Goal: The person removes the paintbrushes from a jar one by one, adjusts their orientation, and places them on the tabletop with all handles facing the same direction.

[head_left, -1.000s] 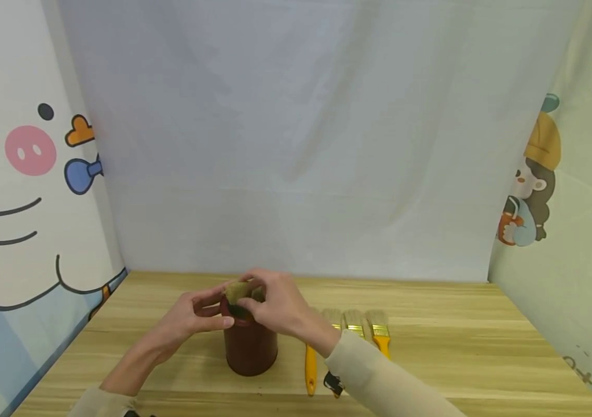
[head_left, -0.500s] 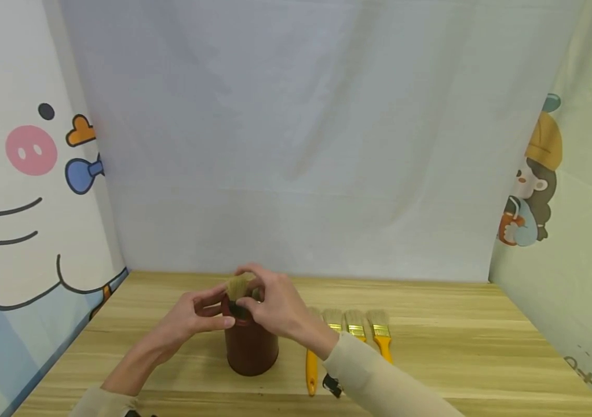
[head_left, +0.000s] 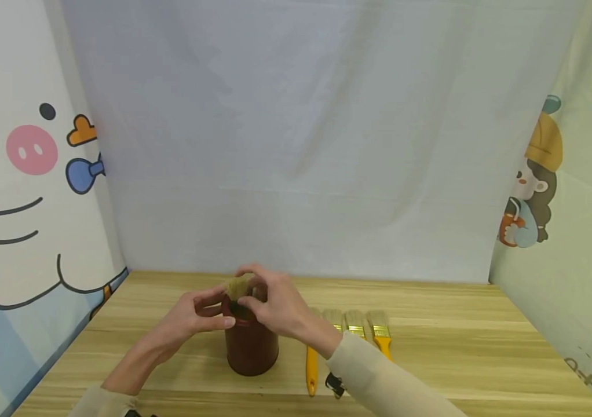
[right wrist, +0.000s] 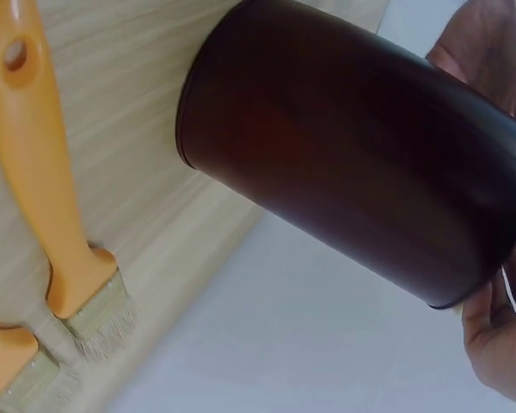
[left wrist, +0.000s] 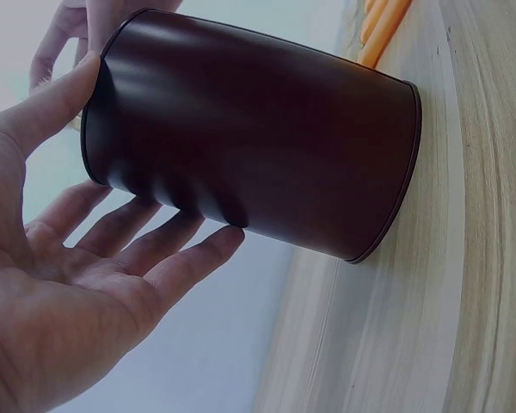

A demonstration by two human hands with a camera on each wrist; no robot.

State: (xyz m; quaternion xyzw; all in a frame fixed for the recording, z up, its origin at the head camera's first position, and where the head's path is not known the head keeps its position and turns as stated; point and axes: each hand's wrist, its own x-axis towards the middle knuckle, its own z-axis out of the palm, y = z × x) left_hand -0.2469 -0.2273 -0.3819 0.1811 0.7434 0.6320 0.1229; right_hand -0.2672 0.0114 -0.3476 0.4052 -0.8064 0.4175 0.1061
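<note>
A dark red-brown cylindrical holder (head_left: 252,347) stands upright on the wooden table. My left hand (head_left: 192,315) holds it near the rim; in the left wrist view the thumb rests at the rim and the fingers lie along the side of the holder (left wrist: 249,129). Pale bristles of a paintbrush (head_left: 236,289) rise out of the opening, and its handle is hidden inside. Over the rim, my right hand (head_left: 280,304) pinches this brush by thumb and fingers, partly covering it. In the right wrist view the right hand (right wrist: 503,344) shows at the holder's top end.
Several paintbrushes with orange-yellow handles, such as one brush (head_left: 311,370) and another (head_left: 381,336), lie side by side right of the holder, partly under the right forearm. A pale cloth backdrop (head_left: 296,174) rises behind the table (head_left: 457,347), with printed cloths at both sides.
The bristles at the rim have turned slightly and sunk a little between the right fingers. The left hand and the holder stay in place.
</note>
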